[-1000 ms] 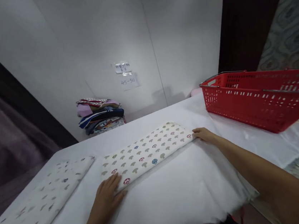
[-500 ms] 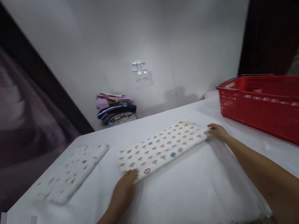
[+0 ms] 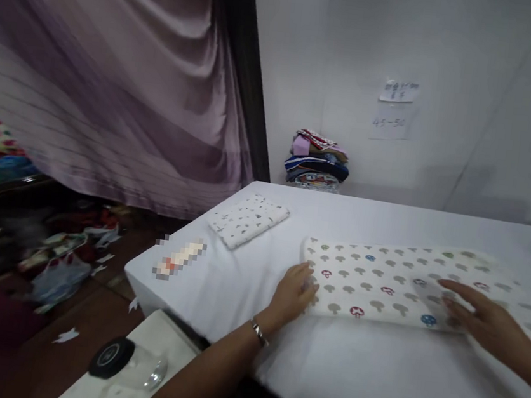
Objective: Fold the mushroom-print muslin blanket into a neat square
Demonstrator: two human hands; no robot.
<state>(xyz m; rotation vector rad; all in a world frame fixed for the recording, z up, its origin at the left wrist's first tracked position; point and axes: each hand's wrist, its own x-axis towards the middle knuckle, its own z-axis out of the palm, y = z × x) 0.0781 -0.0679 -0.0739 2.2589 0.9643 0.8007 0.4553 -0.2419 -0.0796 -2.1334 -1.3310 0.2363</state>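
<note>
A long folded white cloth [image 3: 362, 277] printed with grey, red and blue mushrooms lies across the white table. My left hand [image 3: 292, 291], a bracelet on its wrist, has its fingers curled on the cloth's left end. Over the right part of the same cloth is my right hand [image 3: 477, 312], palm down, thumb and fingers apart; it is slightly blurred. A second folded white cloth [image 3: 248, 221] with small dark prints rests farther left on the table, apart from both hands.
The white table [image 3: 255, 287] has its left corner near a small pixelated patch. Below stands a pale surface with a clear, black-lidded jar [image 3: 132, 363] lying on it. Stacked folded fabrics [image 3: 318, 160] sit by the wall. A mauve curtain [image 3: 163, 85] hangs left; bags and scraps litter the floor.
The view has swung left, and the red basket is out of sight. My right hand has left the mushroom cloth's far corner and now spreads over its top. The left hand stays at the left end.
</note>
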